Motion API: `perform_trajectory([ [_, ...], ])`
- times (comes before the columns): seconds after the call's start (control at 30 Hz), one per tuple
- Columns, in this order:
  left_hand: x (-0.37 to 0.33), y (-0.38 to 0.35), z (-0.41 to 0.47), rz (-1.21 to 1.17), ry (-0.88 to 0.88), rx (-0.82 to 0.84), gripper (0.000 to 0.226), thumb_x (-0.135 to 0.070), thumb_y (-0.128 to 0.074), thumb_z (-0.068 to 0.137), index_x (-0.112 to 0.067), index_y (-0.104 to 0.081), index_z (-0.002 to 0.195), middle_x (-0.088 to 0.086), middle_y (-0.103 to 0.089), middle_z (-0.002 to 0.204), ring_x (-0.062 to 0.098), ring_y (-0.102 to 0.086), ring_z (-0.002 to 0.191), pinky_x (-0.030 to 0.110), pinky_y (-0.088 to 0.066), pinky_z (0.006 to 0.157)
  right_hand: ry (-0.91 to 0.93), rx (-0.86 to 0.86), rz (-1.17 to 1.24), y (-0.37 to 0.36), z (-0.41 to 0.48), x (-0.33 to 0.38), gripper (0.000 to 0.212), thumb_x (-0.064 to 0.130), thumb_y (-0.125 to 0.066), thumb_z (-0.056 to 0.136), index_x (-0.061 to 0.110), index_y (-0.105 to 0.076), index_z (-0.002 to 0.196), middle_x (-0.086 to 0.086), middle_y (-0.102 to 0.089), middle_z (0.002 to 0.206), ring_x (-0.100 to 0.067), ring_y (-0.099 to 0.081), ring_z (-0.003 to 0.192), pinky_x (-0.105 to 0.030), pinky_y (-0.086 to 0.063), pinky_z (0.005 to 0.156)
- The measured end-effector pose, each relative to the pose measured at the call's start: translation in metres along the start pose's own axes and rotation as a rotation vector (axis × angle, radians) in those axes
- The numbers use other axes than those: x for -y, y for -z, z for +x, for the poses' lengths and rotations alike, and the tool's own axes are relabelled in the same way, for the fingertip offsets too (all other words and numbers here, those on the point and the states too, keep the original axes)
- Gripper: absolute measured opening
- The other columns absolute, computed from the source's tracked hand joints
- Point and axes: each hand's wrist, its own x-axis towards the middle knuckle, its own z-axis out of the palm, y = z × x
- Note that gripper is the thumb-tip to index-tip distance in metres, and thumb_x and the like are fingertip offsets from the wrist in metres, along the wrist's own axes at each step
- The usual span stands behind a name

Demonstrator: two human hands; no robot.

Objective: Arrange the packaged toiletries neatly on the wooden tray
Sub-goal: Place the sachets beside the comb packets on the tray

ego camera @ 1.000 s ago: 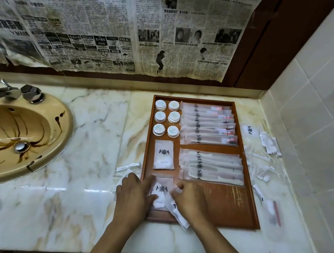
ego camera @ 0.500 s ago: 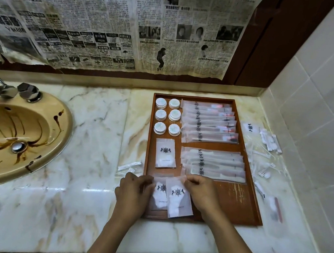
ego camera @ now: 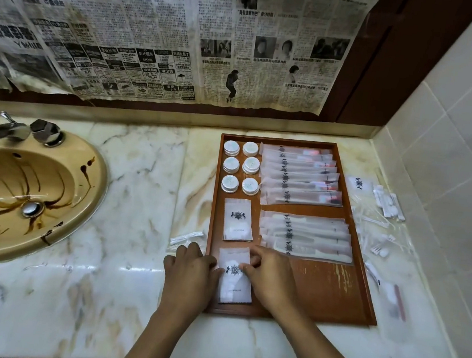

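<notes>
Hands first: our left hand [ego camera: 189,275] sits over the near-left rim of the wooden tray [ego camera: 319,289]. Its fingers are bent and close together, and the thumb is against the left edge of the near sachet [ego camera: 236,284]. The knuckles hide whether it grips that edge, so we cannot tell. Our right hand [ego camera: 271,276] comes from the other side, its fingers [ego camera: 247,267] pinching the sachet's right edge beside the printed crest. The sachet lies flat in the tray's near-left corner and looks slightly askew, with its near end swung right.

We judge the step to be squaring this sachet beneath the far sachet [ego camera: 238,219]. To do it well we should slide rather than lift. That means keeping the film flat on the wood and pivoting the near end leftward until the long edges run parallel to the rim. Its left edge should then line up with that of the sachet beyond. A thin packet would likely buckle if squeezed from both sides, so light pressure is best.

Farther off, the round soaps [ego camera: 240,167], comb packets [ego camera: 308,236] and toothbrush packets [ego camera: 301,175] lie in rows. Loose packets [ego camera: 380,216] wait on the counter [ego camera: 93,295] right of the tray, and the bare near-right wood looks like their place.
</notes>
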Motion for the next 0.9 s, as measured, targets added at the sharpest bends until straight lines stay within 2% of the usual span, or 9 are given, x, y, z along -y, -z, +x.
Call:
perform_trajectory([
  [0.1,-0.001,-0.001,0.000,0.031,-0.010,0.022,0.030,-0.047,-0.052,0.098,-0.032,-0.074,0.112,0.000,-0.056,0.111,0.026,-0.048,0.113,0.043,-0.035,0.094,-0.011,-0.010,-0.133,0.001,-0.002,-0.005,0.025,0.037,-0.078,0.083,0.018,-0.069,0.097,0.002,-0.069,0.088,-0.018,-0.063,0.088,-0.030,-0.051,0.073],
  [0.23,0.000,-0.002,0.001,-0.025,0.001,0.031,0.027,-0.046,-0.055,0.098,-0.032,-0.075,0.108,-0.001,-0.055,0.108,0.025,-0.049,0.112,0.042,-0.035,0.093,-0.104,0.032,-0.099,-0.002,-0.003,-0.009,0.032,0.039,-0.079,0.082,0.019,-0.073,0.107,0.000,-0.072,0.101,-0.018,-0.066,0.096,-0.028,-0.053,0.079],
  [0.47,0.002,-0.005,0.002,-0.117,0.038,0.043,0.023,-0.044,-0.058,0.097,-0.032,-0.075,0.106,-0.003,-0.055,0.106,0.022,-0.048,0.113,0.040,-0.032,0.095,-0.119,0.053,-0.046,-0.010,-0.003,-0.008,0.029,0.037,-0.081,0.080,0.020,-0.074,0.102,0.000,-0.073,0.097,-0.017,-0.068,0.093,-0.029,-0.055,0.080],
  [0.77,-0.002,-0.003,0.001,-0.070,0.051,0.032,0.023,-0.044,-0.057,0.098,-0.033,-0.075,0.106,-0.003,-0.056,0.107,0.022,-0.049,0.113,0.040,-0.032,0.096,-0.134,0.094,0.049,-0.008,-0.002,-0.014,0.021,0.029,-0.081,0.081,0.020,-0.075,0.099,0.002,-0.074,0.088,-0.011,-0.068,0.084,-0.022,-0.052,0.076],
  [0.9,-0.005,-0.003,0.001,-0.082,0.062,0.028,0.022,-0.043,-0.058,0.098,-0.032,-0.075,0.105,-0.004,-0.057,0.107,0.021,-0.049,0.114,0.040,-0.031,0.095,-0.131,0.138,0.098,-0.007,0.000,-0.019,0.020,0.027,-0.081,0.080,0.019,-0.075,0.098,0.001,-0.074,0.084,-0.011,-0.071,0.079,-0.028,-0.057,0.080],
])
